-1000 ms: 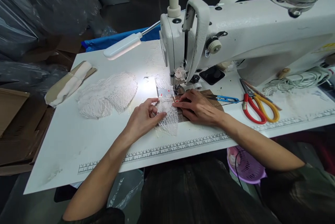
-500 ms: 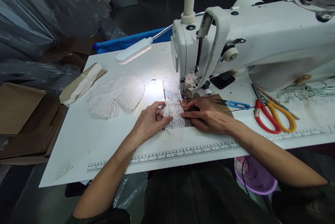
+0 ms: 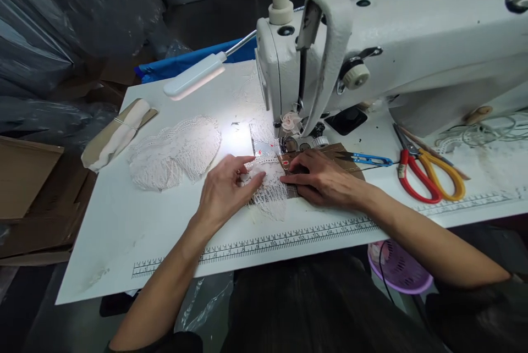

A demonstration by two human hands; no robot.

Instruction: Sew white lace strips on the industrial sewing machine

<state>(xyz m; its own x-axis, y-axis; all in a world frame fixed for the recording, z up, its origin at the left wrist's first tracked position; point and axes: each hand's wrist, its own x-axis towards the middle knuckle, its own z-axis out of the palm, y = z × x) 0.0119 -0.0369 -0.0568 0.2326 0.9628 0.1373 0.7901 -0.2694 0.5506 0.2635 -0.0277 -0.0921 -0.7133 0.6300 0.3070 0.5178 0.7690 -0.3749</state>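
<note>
On the white table [image 3: 124, 221], before the sewing machine [image 3: 371, 50], both forearms reach inward, the right hand [image 3: 325, 180] lying flat, fingers together, on brown cardboard [image 3: 342, 152], while the left hand [image 3: 225, 191], fingers loosely spread, presses the lace piece [image 3: 270, 191] just below the presser foot [image 3: 284, 144].

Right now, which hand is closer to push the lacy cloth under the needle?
The right hand, probably. Its fingertips rest on the lace piece just in front of the presser foot. The left hand presses the lace further left and nearer the person.
</note>
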